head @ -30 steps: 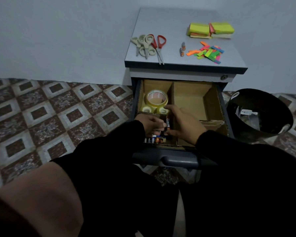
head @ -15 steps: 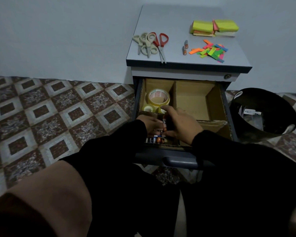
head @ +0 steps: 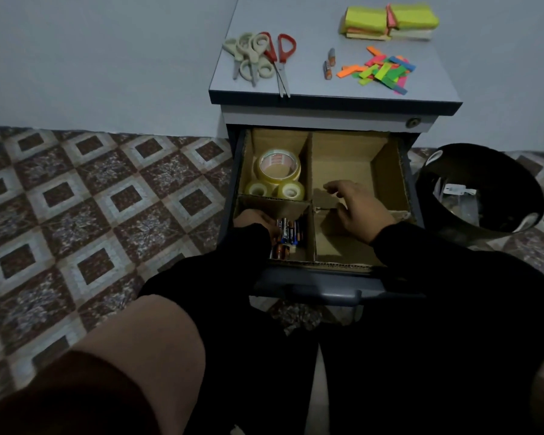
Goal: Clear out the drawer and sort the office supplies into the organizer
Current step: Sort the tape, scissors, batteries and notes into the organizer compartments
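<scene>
The right hand (head: pixel 357 207) has left the batteries (head: pixel 288 230) and now hovers, fingers loosely spread and empty, right of them over the organizer (head: pixel 310 158) divider. The left hand (head: pixel 255 219) remains beside the batteries; its finger state cannot be told. Batteries appear sorted; scissors (head: pixel 258 56) on the cabinet top behind still await.

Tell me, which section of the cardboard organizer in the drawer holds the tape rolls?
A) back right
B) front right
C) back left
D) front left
C: the tape rolls sit in the back-left section of the organizer, behind the batteries in the front-left one.
</scene>
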